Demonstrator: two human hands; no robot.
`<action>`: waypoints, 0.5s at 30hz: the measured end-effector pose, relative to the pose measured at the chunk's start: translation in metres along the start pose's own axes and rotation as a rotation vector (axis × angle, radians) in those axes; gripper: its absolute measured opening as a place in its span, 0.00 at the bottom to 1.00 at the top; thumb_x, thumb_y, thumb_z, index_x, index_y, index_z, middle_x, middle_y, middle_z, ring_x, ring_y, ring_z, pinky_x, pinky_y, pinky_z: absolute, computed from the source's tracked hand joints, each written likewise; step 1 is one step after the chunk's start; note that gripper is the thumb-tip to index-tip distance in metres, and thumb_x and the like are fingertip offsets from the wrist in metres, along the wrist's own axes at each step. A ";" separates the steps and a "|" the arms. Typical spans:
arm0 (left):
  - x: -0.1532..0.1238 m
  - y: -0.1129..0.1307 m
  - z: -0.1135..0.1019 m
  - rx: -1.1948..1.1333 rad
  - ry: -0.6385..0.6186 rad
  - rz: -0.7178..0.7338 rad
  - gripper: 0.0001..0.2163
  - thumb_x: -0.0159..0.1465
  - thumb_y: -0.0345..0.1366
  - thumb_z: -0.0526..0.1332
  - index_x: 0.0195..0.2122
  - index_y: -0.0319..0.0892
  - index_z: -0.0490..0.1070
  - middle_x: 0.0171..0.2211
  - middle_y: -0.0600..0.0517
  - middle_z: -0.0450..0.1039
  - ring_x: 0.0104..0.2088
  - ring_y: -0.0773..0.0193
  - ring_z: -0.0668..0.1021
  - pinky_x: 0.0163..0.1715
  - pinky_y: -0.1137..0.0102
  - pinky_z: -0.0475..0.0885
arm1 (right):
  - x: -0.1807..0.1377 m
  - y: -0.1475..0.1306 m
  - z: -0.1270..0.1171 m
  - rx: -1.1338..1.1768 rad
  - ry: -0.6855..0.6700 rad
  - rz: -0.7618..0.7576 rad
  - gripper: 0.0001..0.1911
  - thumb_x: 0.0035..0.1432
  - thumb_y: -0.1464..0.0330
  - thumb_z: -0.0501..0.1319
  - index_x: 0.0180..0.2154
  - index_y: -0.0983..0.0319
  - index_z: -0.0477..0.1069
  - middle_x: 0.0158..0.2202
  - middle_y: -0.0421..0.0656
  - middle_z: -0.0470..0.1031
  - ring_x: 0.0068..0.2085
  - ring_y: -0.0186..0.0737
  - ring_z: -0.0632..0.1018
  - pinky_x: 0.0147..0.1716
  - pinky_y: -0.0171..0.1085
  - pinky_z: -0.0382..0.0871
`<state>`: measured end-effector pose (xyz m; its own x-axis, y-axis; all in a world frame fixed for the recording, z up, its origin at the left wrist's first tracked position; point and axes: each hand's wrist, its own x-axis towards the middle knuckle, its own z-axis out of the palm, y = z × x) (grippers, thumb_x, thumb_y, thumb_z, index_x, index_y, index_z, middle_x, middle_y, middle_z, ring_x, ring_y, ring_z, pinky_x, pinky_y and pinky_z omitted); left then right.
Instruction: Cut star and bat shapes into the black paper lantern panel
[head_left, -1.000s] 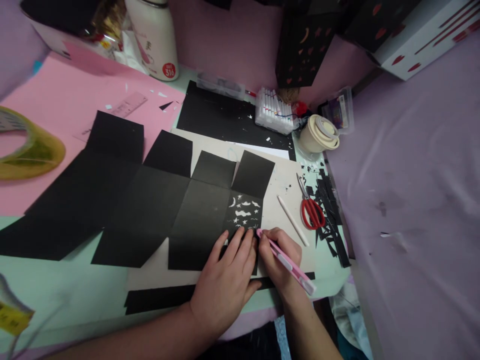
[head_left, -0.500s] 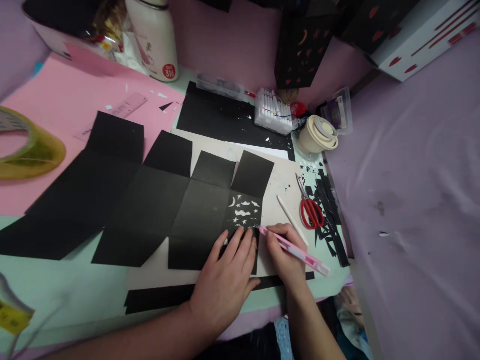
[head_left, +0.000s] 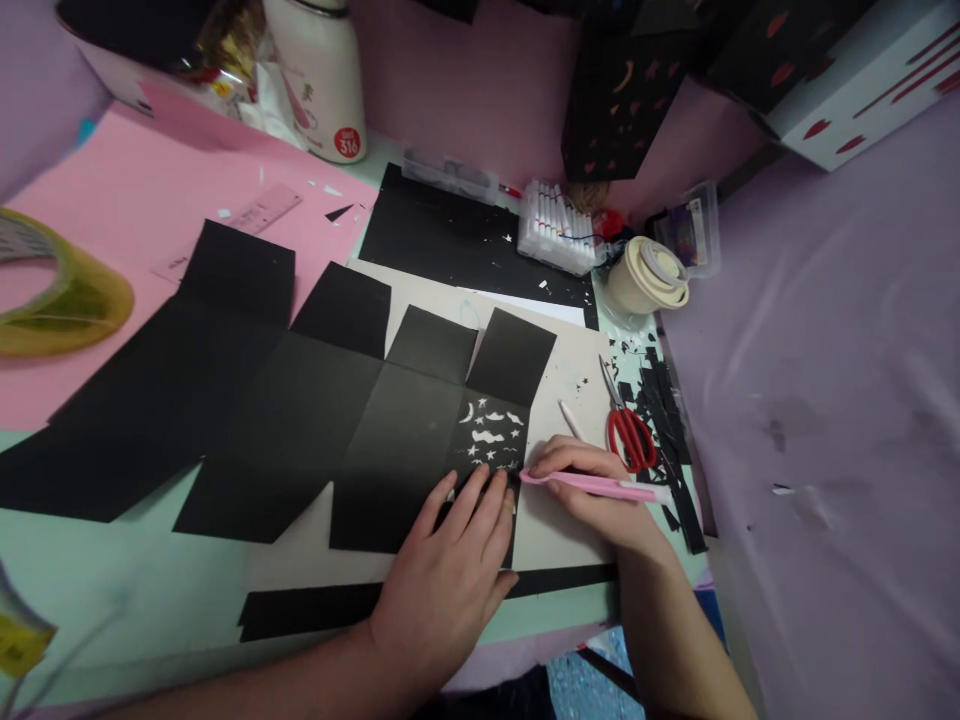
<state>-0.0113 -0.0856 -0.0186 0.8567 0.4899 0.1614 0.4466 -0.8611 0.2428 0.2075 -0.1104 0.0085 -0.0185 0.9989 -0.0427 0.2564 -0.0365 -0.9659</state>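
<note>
A black paper sheet (head_left: 315, 420), creased into panels with several flaps, lies flat across the table. Moon, star and cloud shapes are cut out of its rightmost panel, where a pale surface shows through. My left hand (head_left: 450, 560) lies on that panel's lower part, fingers stretched flat over the paper just below the cutouts. My right hand (head_left: 589, 490) grips a pink craft knife (head_left: 600, 486), its tip at the panel's right edge beside the lower cutouts. Partly behind my right hand lies a slim white pen-like stick (head_left: 570, 418).
Red-handled scissors (head_left: 631, 440) lie right of my hand, beside black paper scraps (head_left: 667, 420). Further back stand a marker box (head_left: 556, 232), a cream cup (head_left: 646, 275) and a white bottle (head_left: 319, 85). A tape roll (head_left: 97, 300) and a ruler (head_left: 270, 212) are at left.
My right hand has turned, so the craft knife lies more level and its back end points right. The hand now covers much of the white stick. My left hand stays on the paper.
</note>
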 end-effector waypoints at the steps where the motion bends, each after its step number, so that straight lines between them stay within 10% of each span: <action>1: 0.000 0.000 0.000 -0.001 -0.002 0.000 0.28 0.66 0.54 0.55 0.60 0.39 0.66 0.63 0.45 0.64 0.64 0.52 0.60 0.64 0.54 0.52 | 0.001 -0.001 0.000 -0.003 -0.023 -0.001 0.08 0.59 0.73 0.62 0.39 0.57 0.78 0.38 0.44 0.78 0.41 0.41 0.78 0.42 0.41 0.70; 15: 0.001 0.000 -0.001 -0.019 -0.002 -0.002 0.27 0.67 0.52 0.54 0.60 0.38 0.67 0.62 0.45 0.65 0.64 0.53 0.61 0.64 0.54 0.49 | 0.000 -0.002 0.001 -0.019 -0.053 0.000 0.09 0.59 0.73 0.62 0.40 0.58 0.78 0.38 0.45 0.78 0.40 0.41 0.78 0.40 0.41 0.72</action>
<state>-0.0106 -0.0853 -0.0170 0.8561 0.4916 0.1593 0.4436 -0.8573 0.2612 0.2062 -0.1100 0.0106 -0.0700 0.9960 -0.0564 0.2751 -0.0351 -0.9608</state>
